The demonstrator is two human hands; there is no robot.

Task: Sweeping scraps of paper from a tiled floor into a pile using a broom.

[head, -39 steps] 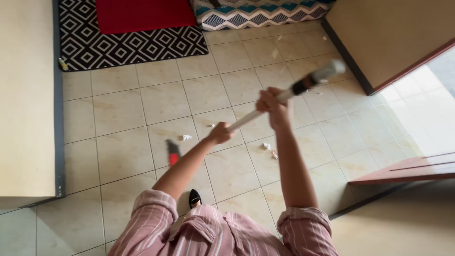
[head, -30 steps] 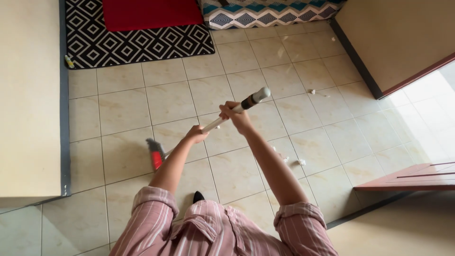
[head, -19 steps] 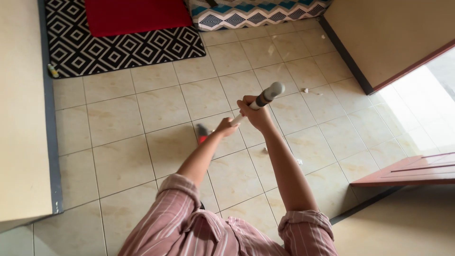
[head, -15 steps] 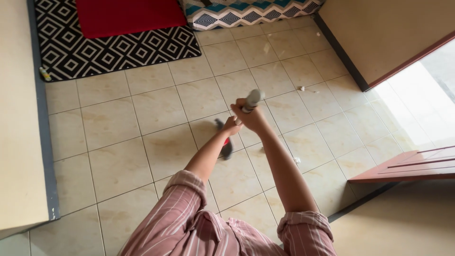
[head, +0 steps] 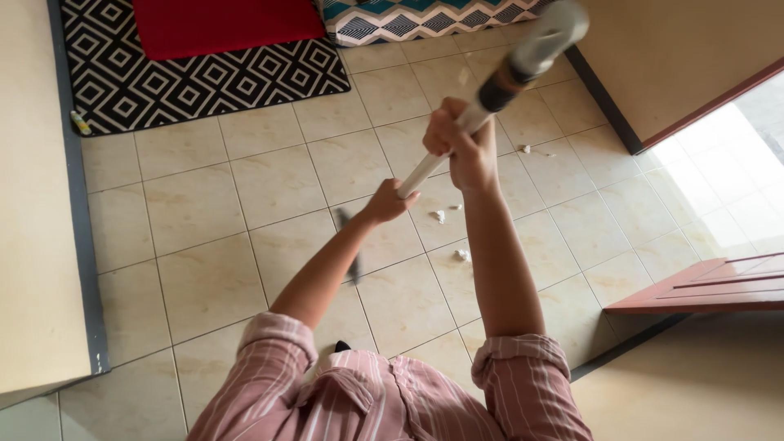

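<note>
Head view: two hands, left hand (head: 384, 202) and right hand (head: 463, 147), grip one broom handle (head: 482, 98).

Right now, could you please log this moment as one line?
left hand: gripping broom handle low | right hand: gripping it higher | broom head: blurred, by tiled floor | paper scraps: beside it

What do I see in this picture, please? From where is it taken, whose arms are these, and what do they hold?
The picture comes from a camera worn on a person's head, looking down. The two bare arms in rolled pink striped sleeves belong to that person. The right hand closes its grip high on a long white broom handle; the left hand holds it lower down. The broom head is blurred near the floor. Small white paper scraps lie on the beige tiled floor. Farther away lies a black-and-white patterned rug with a red mat on it.
</note>
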